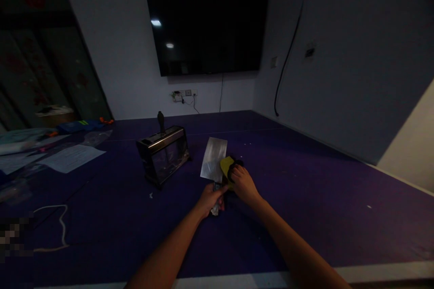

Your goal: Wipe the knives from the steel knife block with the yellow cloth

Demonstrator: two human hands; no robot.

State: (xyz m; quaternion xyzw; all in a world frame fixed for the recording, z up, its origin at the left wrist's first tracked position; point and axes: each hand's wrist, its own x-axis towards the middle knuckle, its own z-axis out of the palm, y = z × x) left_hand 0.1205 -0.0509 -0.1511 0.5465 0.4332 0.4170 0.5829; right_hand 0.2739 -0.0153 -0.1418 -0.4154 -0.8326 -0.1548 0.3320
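My left hand [207,199] is closed around the handle of a cleaver, whose broad metal blade [213,159] points away from me over the purple tabletop. In my right hand [244,184] is a yellow and dark cloth [227,167], bunched up at the right edge of the blade near the handle. Whether the cloth presses on the metal I cannot tell. To the left of the blade stands a dark knife block [164,153] with a see-through front. One dark handle [160,120] sticks up from its top.
Paper sheets [73,157] and plastic bags lie at the left of the purple table [322,198]. A white cable [63,223] curls at the near left. A television [208,31] hangs on the far wall, and a black cable [288,58] hangs down at the right.
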